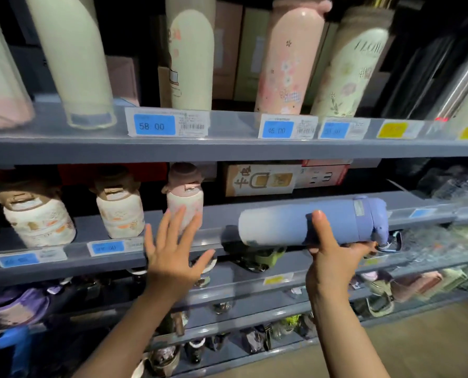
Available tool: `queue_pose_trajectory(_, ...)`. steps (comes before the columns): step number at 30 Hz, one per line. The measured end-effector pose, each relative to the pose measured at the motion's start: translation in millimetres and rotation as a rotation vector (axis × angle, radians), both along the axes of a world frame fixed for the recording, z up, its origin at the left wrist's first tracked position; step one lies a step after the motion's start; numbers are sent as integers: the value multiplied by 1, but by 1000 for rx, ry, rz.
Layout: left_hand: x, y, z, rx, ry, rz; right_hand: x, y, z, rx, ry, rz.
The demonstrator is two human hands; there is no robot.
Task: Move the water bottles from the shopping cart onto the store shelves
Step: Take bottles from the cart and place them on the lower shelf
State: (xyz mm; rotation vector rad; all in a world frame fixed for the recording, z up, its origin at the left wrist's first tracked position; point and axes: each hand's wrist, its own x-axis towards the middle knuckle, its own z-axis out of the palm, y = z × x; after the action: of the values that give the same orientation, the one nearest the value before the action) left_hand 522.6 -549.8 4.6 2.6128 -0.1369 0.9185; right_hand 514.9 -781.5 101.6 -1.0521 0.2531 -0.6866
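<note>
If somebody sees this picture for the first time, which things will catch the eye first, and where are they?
First comes the blue-to-white bottle, lying sideways in the right hand in front of the middle shelf. Next is the left hand, fingers spread, reaching toward the small pink bottle standing on that shelf. Above, tall cream and pink bottles stand over blue price tags on the upper shelf edge.

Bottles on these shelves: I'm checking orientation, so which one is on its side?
The blue-and-white gradient bottle, held horizontally in the right hand at the middle shelf; the others there stand upright.
</note>
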Motion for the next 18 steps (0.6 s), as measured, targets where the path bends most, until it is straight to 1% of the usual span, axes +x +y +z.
queue_pose_trajectory(3, 9, 21, -19, 182, 17, 167, 27, 5, -1, 37, -2, -39)
queue_pose_trajectory(5, 12, 28, -31, 265, 32, 229, 43, 9, -6, 59, 26, -54)
queue_pose_trajectory(9, 18, 34, -41, 329, 56, 250, 71, 15, -14, 23, 90, -89)
queue_pose_trajectory(11, 20, 34, -42, 331, 79, 251, 84, 20, -12, -21, 100, -59)
queue_pose_trajectory(13, 21, 34, -42, 338, 89, 261, 94, 28, -9, -97, 101, -6)
queue_pose_trajectory(18, 22, 36, -51, 410, 22, 293, 111, 43, -8, -445, 134, 110)
